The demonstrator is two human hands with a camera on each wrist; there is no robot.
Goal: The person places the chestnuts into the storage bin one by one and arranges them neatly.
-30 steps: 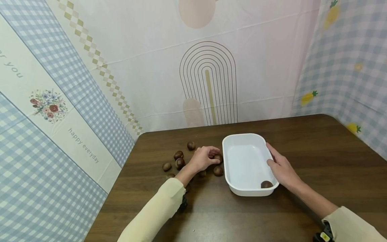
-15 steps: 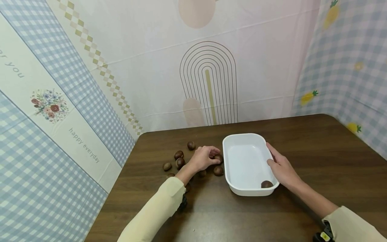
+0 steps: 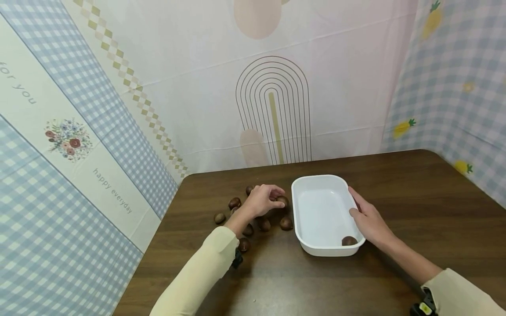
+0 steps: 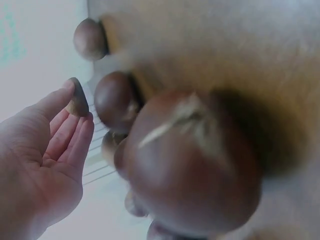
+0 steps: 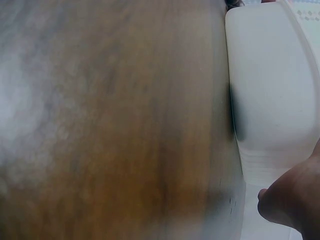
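Note:
My left hand [image 3: 261, 200] pinches a chestnut [image 3: 283, 201] between thumb and fingertips, just left of the white plastic dish [image 3: 329, 252]. In the left wrist view this chestnut [image 4: 78, 100] shows its flat side, off the table. My right hand [image 3: 368, 218] grips the dish's right rim, thumb over the edge and fingers along the outside. One chestnut [image 3: 349, 241] lies inside the dish at its near right corner. Another chestnut [image 3: 286, 223] rests on the table beside the dish's left wall. A large chestnut [image 4: 192, 165] fills the front of the left wrist view.
Several more chestnuts, among them a small one [image 3: 219, 218] and a near one [image 3: 243, 244], lie scattered under and around the left forearm. The brown wooden table [image 3: 300, 285] ends at the back against a patterned cloth [image 3: 348, 87]. Blue checked cloth [image 3: 59, 210] hangs at the left.
My left hand has risen slightly with the chestnut, away from the tabletop, uncovering chestnuts under the wrist. My right hand and the dish have stayed put.

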